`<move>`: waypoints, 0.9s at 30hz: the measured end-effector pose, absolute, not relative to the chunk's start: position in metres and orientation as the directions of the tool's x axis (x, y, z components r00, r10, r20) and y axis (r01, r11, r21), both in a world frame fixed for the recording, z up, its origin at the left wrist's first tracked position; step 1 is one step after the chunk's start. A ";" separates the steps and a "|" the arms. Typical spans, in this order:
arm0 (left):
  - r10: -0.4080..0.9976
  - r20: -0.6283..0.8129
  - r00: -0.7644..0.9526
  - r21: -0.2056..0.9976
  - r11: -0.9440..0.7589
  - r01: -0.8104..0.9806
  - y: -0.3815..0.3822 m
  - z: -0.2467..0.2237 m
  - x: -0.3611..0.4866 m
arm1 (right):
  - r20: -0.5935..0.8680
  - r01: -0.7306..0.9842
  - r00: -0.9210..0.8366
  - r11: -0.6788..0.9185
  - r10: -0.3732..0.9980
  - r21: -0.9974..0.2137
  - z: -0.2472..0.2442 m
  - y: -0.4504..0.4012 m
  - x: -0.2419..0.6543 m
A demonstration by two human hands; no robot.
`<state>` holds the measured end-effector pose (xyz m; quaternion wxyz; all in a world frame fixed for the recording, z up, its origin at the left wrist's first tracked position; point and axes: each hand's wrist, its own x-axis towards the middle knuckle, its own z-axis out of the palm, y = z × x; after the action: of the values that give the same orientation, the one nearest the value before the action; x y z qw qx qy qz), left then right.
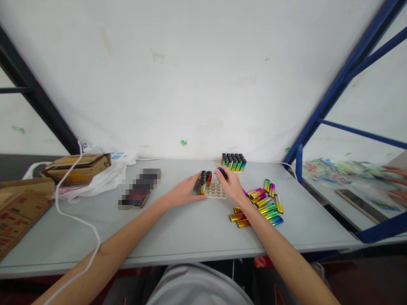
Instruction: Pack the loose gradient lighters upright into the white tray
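A pale tray with rows of small holes lies on the table in front of me. Several lighters with black tops stand upright at its left end, and a red one stands beside them. My left hand curls round that end, thumb at the front and fingers behind, steadying the tray and its lighters. Over the tray's right part, my right hand pinches a dark blue lighter, partly hidden by the fingers. Loose shiny coloured lighters lie in a pile right of the tray, partly behind my right forearm.
A full block of upright lighters stands at the back near the wall. Left are a phone, partly blurred out, cardboard boxes and a white cable. Beyond the blue frame, another person's hands show at a neighbouring table.
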<state>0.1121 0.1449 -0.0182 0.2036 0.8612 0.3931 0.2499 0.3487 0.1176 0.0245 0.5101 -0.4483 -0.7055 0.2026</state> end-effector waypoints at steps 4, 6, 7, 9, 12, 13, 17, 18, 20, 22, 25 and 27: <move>0.778 0.261 0.572 0.553 -0.606 0.572 0.143 -0.015 0.113 | 0.543 0.401 -0.182 0.566 0.820 -0.721 0.020 0.118 0.351; 0.774 0.263 0.575 0.555 -0.609 0.567 0.143 -0.015 0.113 | 0.535 0.419 -0.214 0.572 0.817 -0.705 0.017 0.118 0.351; 0.772 0.268 0.577 0.554 -0.613 0.563 0.143 -0.015 0.112 | 0.541 0.436 -0.224 0.580 0.810 -0.688 0.016 0.119 0.350; 0.768 0.275 0.579 0.552 -0.619 0.559 0.143 -0.016 0.112 | 0.575 0.468 -0.245 0.615 0.781 -0.635 0.016 0.120 0.350; 0.767 0.273 0.580 0.553 -0.619 0.557 0.144 -0.017 0.112 | 0.636 0.491 -0.281 0.677 0.719 -0.548 0.016 0.122 0.350; 0.767 0.271 0.582 0.554 -0.619 0.557 0.144 -0.017 0.112 | 0.645 0.493 -0.287 0.687 0.708 -0.534 0.016 0.122 0.350; 0.765 0.265 0.588 0.552 -0.620 0.558 0.144 -0.017 0.112 | 0.630 0.495 -0.291 0.677 0.720 -0.545 0.015 0.123 0.351; 0.765 0.265 0.587 0.552 -0.620 0.558 0.144 -0.017 0.112 | 0.622 0.494 -0.293 0.672 0.726 -0.552 0.014 0.123 0.351; 0.766 0.260 0.588 0.554 -0.617 0.558 0.143 -0.015 0.112 | 0.608 0.495 -0.302 0.666 0.734 -0.559 0.014 0.123 0.351; 0.766 0.253 0.591 0.555 -0.615 0.560 0.143 -0.014 0.113 | 0.595 0.497 -0.314 0.662 0.740 -0.562 0.014 0.123 0.351; 0.764 0.258 0.592 0.558 -0.618 0.554 0.142 -0.013 0.113 | 0.583 0.492 -0.330 0.662 0.743 -0.565 0.014 0.123 0.351; 0.762 0.267 0.590 0.560 -0.621 0.549 0.142 -0.014 0.112 | 0.587 0.485 -0.334 0.668 0.738 -0.565 0.015 0.122 0.351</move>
<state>0.1123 0.1421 -0.0138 0.2147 0.8654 0.3787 0.2482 0.3510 0.1223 0.0147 0.4341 -0.3804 -0.8035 0.1459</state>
